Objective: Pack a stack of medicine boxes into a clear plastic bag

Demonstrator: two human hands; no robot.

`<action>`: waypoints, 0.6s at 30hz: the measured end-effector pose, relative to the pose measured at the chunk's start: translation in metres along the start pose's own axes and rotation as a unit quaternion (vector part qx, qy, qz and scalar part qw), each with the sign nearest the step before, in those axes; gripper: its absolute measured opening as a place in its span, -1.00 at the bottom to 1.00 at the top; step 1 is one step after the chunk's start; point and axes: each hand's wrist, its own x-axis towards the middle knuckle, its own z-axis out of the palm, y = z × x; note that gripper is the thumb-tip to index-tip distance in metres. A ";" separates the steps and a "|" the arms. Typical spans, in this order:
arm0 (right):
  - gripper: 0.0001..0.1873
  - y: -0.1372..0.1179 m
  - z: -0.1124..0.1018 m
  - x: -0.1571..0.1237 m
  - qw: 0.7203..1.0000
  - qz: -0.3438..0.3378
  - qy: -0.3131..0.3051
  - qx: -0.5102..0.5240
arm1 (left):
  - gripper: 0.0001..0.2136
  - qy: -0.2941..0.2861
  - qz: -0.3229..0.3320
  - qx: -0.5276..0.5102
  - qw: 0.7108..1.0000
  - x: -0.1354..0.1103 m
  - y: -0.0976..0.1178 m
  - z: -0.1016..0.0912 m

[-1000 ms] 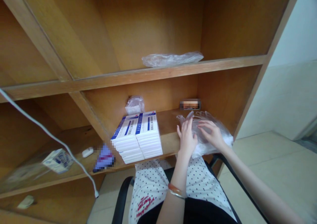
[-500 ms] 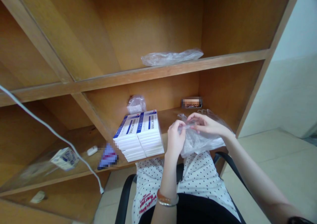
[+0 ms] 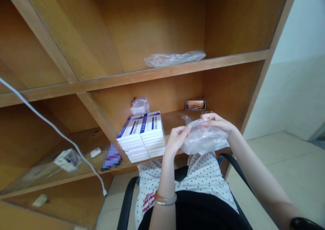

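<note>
Both my hands hold a crumpled clear plastic bag (image 3: 203, 142) just above the front of the lower wooden shelf (image 3: 175, 121). My left hand (image 3: 176, 138) pinches the bag's left edge with closed fingers. My right hand (image 3: 218, 121) grips the bag's top from the right. To the left of my hands, two stacks of white and blue boxes (image 3: 143, 137) sit side by side on the same shelf.
A small clear bag (image 3: 139, 105) lies behind the boxes and another clear bag (image 3: 175, 58) lies on the shelf above. A white cable (image 3: 50, 125) hangs across the left compartment, where a small carton (image 3: 68, 159) and a white item (image 3: 95, 152) lie. A black chair arm (image 3: 228, 159) is below.
My hands went from resting flat on the bag on the shelf to pinching it and lifting it off the shelf toward me.
</note>
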 end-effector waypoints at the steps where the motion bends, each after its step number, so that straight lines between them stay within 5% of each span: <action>1: -0.72 0.004 0.000 0.001 0.999 0.008 -0.005 0.033 | -0.63 -0.001 -0.011 -0.046 0.999 -0.001 0.002 -0.001; 7: -0.73 0.019 0.004 0.007 0.985 0.013 -0.029 0.170 | -0.68 -0.056 -0.078 -0.275 0.957 -0.002 0.007 -0.011; 14: -0.65 0.027 0.002 0.009 0.958 0.001 0.051 0.281 | -0.71 -0.067 -0.100 -0.372 0.920 0.006 -0.004 -0.013; 18: -0.63 0.033 -0.009 0.008 0.945 -0.009 0.099 0.312 | -0.76 -0.085 -0.089 -0.356 0.926 0.012 -0.010 -0.009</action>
